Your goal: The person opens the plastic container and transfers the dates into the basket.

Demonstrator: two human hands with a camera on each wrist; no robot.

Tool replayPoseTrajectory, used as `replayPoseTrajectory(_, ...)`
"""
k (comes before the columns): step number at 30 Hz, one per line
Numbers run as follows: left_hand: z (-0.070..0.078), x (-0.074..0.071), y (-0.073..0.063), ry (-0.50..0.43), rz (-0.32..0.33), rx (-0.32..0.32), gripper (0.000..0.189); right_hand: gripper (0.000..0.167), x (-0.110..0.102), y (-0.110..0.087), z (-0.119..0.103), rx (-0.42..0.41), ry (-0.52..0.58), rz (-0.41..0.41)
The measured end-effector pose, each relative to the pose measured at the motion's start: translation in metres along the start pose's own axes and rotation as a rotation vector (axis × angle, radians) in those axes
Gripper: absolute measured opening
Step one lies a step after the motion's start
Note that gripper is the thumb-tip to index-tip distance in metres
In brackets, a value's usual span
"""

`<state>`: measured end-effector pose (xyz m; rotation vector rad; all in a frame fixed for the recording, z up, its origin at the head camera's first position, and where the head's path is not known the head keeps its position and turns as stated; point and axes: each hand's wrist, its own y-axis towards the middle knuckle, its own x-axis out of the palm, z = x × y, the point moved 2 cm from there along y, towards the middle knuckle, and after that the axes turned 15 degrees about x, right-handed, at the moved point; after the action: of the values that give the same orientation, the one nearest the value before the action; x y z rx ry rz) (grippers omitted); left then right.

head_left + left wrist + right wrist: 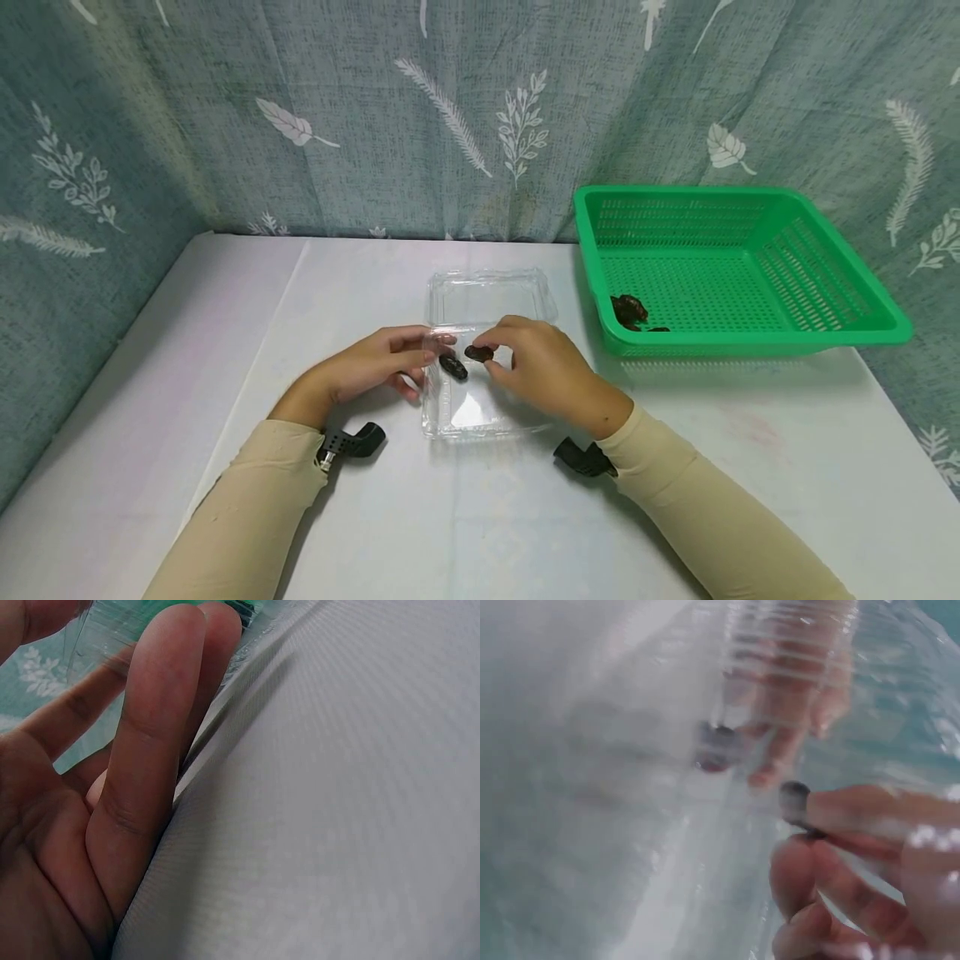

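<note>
A clear plastic clamshell box (491, 408) lies with its lid (491, 296) folded back toward the curtain. My left hand (382, 362) holds its left wall, thumb on the near part and fingertips showing through the plastic. In the left wrist view, the fingers (154, 727) reach up to the box's edge beside the white cloth. One dark, wrinkled date (453, 367) lies in the box near the left thumb. Over the box, my right hand (543, 367) pinches another date (478, 353) between thumb and forefinger. That pinched date (794, 802) shows through blurred plastic in the right wrist view.
A green plastic basket (750, 338) stands at the back right, with a few dark dates (628, 311) in its near left corner. A white cloth (360, 283) covers the table. Behind it hangs a leaf-patterned curtain (360, 183).
</note>
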<state>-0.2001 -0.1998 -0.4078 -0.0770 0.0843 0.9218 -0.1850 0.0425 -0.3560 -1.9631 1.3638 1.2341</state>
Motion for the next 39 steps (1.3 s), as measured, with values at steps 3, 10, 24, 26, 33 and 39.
replayPoseTrajectory(3, 0.0, 0.0, 0.0, 0.005, -0.001, -0.002, 0.047, 0.019, -0.006, 0.0, 0.0, 0.0, 0.01, 0.024)
replayPoseTrajectory(10, -0.002, 0.0, 0.0, 0.016, 0.0, -0.004, 0.047, 0.018, -0.019, 0.0, 0.001, -0.018, 0.059, 0.077)
replayPoseTrajectory(24, -0.002, 0.0, -0.001, 0.017, 0.002, -0.009, 0.048, 0.019, -0.041, 0.0, 0.009, -0.011, 0.116, 0.204)
replayPoseTrajectory(26, -0.002, 0.001, -0.001, 0.019, 0.003, -0.012, 0.048, 0.019, -0.045, 0.0, 0.011, 0.001, 0.113, 0.23)
replayPoseTrajectory(33, -0.001, 0.001, -0.001, 0.027, 0.006, -0.015, 0.049, 0.02, -0.059, 0.0, 0.02, 0.023, 0.141, 0.335)
replayPoseTrajectory(39, -0.002, 0.001, 0.0, 0.029, 0.011, -0.017, 0.05, 0.018, -0.069, 0.002, 0.029, 0.073, 0.166, 0.38)
